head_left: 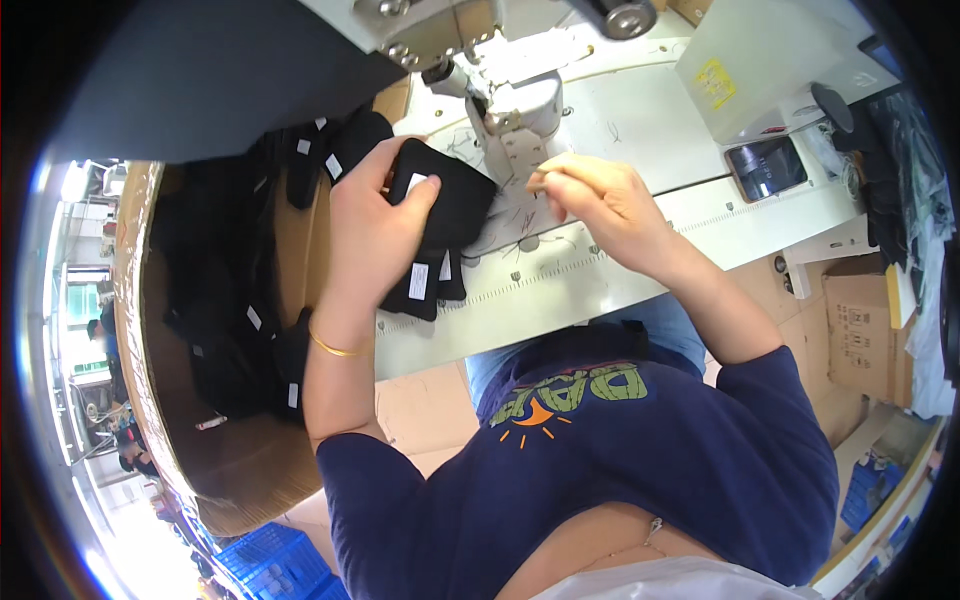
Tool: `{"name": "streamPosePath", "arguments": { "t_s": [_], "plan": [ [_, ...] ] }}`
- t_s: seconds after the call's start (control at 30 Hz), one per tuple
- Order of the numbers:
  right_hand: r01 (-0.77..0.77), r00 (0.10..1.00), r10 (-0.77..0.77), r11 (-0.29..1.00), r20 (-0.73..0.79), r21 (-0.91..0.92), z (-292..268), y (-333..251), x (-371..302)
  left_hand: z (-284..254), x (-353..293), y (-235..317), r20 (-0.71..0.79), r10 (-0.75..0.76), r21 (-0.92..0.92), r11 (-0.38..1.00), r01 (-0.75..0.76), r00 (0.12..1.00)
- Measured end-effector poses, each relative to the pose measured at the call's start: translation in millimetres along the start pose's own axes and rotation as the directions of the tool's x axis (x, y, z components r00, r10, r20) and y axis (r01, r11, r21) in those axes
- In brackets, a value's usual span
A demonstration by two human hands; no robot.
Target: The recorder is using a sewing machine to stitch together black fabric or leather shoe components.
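Note:
My left hand (375, 225) is closed on a black fabric piece (450, 195) with a small white label, thumb on top beside the label. The piece is held just left of the sewing machine's post (515, 130). Under it, more black labelled pieces (425, 285) lie at the table's front edge. My right hand (605, 205) is raised over the white machine table (640, 120), to the right of the post. Its thumb and fingers are pinched together; whatever lies between them is too small to make out.
A large cardboard box (220, 470) at the left holds many black pieces (230, 290). Loose threads lie about the post. A dark phone (765, 168) rests on the table's right part. Blue crates (275, 560) stand at lower left, and another carton (865, 325) at right.

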State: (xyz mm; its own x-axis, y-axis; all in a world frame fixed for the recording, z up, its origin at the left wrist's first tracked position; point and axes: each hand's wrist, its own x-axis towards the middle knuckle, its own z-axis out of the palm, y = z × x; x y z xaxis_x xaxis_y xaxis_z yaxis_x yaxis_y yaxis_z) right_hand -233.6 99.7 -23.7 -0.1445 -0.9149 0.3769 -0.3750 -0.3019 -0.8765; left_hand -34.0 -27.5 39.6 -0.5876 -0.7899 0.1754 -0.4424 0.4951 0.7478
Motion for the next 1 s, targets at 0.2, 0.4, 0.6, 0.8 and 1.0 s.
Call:
{"name": "streamPosePath", "arguments": {
  "t_s": [0.2, 0.4, 0.6, 0.8, 1.0],
  "plan": [
    [0.200, 0.975, -0.219, 0.916, -0.017, -0.348, 21, 14, -2, -9, 2, -26, 0.568, -0.096, -0.476, 0.772, 0.422, 0.817],
    [0.380, 0.924, -0.357, 0.834, 0.133, -0.399, 16, 22, 2, 9, 2, -28, 0.627, -0.081, -0.466, 0.758, 0.456, 0.775],
    [0.554, 0.822, -0.552, 0.723, 0.137, -0.411, 8, -8, -24, 3, 7, -39, 0.676, -0.058, -0.579, 0.574, 0.579, 0.734],
    [-0.178, 0.982, 0.191, 0.921, -0.004, 0.347, 27, 22, -32, 11, -10, -42, 0.509, -0.050, -0.622, 0.669, 0.407, 0.860],
    [-0.292, 0.956, 0.266, 0.876, 0.121, 0.384, 28, 36, -21, 9, -8, -47, 0.643, -0.005, -0.676, 0.466, 0.571, 0.766]
  ]
}}
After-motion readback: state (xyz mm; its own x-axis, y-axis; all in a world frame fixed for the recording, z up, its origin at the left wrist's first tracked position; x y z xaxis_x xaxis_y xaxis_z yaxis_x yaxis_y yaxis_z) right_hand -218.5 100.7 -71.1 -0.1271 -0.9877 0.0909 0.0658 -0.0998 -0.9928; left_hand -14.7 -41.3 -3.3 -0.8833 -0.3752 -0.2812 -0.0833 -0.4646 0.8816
